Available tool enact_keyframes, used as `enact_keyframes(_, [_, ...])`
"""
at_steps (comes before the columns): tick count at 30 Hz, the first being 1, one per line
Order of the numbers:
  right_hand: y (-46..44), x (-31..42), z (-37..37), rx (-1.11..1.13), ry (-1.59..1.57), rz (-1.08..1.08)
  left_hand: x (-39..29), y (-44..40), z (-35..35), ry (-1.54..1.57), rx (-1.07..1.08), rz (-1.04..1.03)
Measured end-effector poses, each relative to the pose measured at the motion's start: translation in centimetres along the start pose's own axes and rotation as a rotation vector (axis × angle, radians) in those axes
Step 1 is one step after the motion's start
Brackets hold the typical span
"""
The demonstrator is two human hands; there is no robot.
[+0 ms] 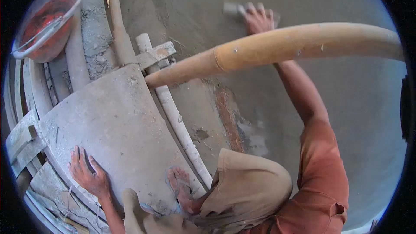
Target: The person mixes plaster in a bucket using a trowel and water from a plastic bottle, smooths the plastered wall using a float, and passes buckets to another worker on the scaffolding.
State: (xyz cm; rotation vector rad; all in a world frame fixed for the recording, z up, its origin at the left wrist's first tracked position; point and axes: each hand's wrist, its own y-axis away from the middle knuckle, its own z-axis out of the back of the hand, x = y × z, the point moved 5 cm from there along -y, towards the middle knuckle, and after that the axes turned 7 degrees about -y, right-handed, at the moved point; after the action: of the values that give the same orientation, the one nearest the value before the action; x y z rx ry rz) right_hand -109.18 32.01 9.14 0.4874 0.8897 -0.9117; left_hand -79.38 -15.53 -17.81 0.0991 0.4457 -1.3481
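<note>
My right hand (259, 18) is at the upper middle, its fingers wrapped round a pale tool (234, 8) lying against the grey plastered surface (359, 104). Part of that tool is hidden under the hand. A thick bamboo pole (268, 45) passes over my right forearm, just below the wrist. My left hand (89, 174) rests flat, fingers spread, on the dusty board (117, 125) at the lower left, holding nothing.
A white bucket (47, 21) with reddish insides stands at the upper left. Bamboo poles (180, 121) run beside the board, near a small wooden block (162, 52). My sandalled foot (180, 182) is on the board.
</note>
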Motion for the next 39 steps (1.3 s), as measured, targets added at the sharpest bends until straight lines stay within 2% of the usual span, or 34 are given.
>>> enact_keyframes(1, [-2.9, -0.5, -0.5, 0.047, 0.053, -0.082, -0.1, 0.1, -0.1, -0.003, 0.02, -0.014])
enact_keyframes(3, [-5.7, -0.2, -0.3, 0.139, -0.027, -0.084, 0.0, 0.0, 0.1, -0.006, -0.016, -0.017])
enact_keyframes(6, [-3.8, 2.1, -2.6, 0.281, -0.028, -0.018, 0.2, 0.2, -0.2, 0.015, -0.033, -0.025])
enact_keyframes(7, [-1.4, 2.5, -3.5, 0.293, -0.031, -0.016, 0.1, 0.3, -0.1, 0.017, -0.021, -0.03])
enact_keyframes(9, [5.3, 4.3, -5.5, 0.09, -0.103, 0.198, 0.1, 0.2, 0.0, 0.012, -0.023, -0.036])
enact_keyframes(11, [11.1, 6.4, -6.5, 0.485, -0.349, -0.101, -0.1, 0.2, 0.0, 0.026, -0.023, -0.052])
enact_keyframes(13, [17.2, 10.1, -1.2, 0.433, -0.155, 0.102, 0.1, 0.1, 0.2, 0.033, -0.036, -0.066])
enact_keyframes(16, [23.0, 11.6, 0.6, 0.519, -0.238, 0.126, 0.2, 0.2, 0.1, 0.029, -0.043, -0.063])
enact_keyframes(18, [22.3, 11.6, 1.8, 0.496, -0.24, 0.151, 0.1, 0.2, 0.0, 0.017, -0.049, -0.044])
enact_keyframes(19, [20.9, 10.8, 1.7, 0.384, -0.191, 0.128, 0.0, 0.2, 0.0, 0.017, -0.048, -0.047])
enact_keyframes(20, [17.2, 9.7, 2.4, 0.276, -0.14, 0.104, -0.2, 0.0, 0.1, 0.009, -0.053, -0.057])
enact_keyframes(22, [11.5, 7.6, 0.7, 0.206, -0.16, 0.083, -0.4, 0.0, 0.4, 0.002, -0.055, -0.075])
enact_keyframes(24, [7.0, 5.9, -2.8, 0.582, -0.188, -0.184, -0.5, 0.1, 0.4, -0.02, -0.047, -0.077])
enact_keyframes(25, [7.4, 5.6, -4.8, 0.589, -0.191, -0.191, -0.6, 0.2, 0.5, -0.019, -0.043, -0.087])
enact_keyframes(27, [7.9, 6.4, -7.1, 0.553, -0.113, -0.09, -0.6, 0.2, 0.5, -0.019, -0.041, -0.069])
enact_keyframes(28, [10.2, 7.6, -4.8, 0.27, -0.066, 0.059, -0.5, 0.1, 0.6, -0.019, -0.045, -0.07])
enact_keyframes(30, [15.1, 9.9, -1.7, 0.319, -0.137, 0.088, -0.5, 0.3, 0.6, -0.024, -0.048, -0.076])
enact_keyframes(31, [18.2, 10.8, -1.1, 0.274, -0.175, 0.133, -0.5, 0.3, 0.5, -0.023, -0.049, -0.075])
enact_keyframes(34, [23.7, 13.1, 0.4, 0.491, -0.275, 0.162, -0.2, 0.2, 0.3, -0.005, -0.057, -0.055])
enact_keyframes(38, [17.1, 12.3, 0.1, 0.288, -0.258, 0.179, -0.1, 0.5, 0.1, -0.006, -0.049, -0.03])
enact_keyframes(39, [13.9, 11.6, -0.5, 0.153, -0.222, 0.179, 0.0, 0.5, 0.0, -0.002, -0.039, -0.024])
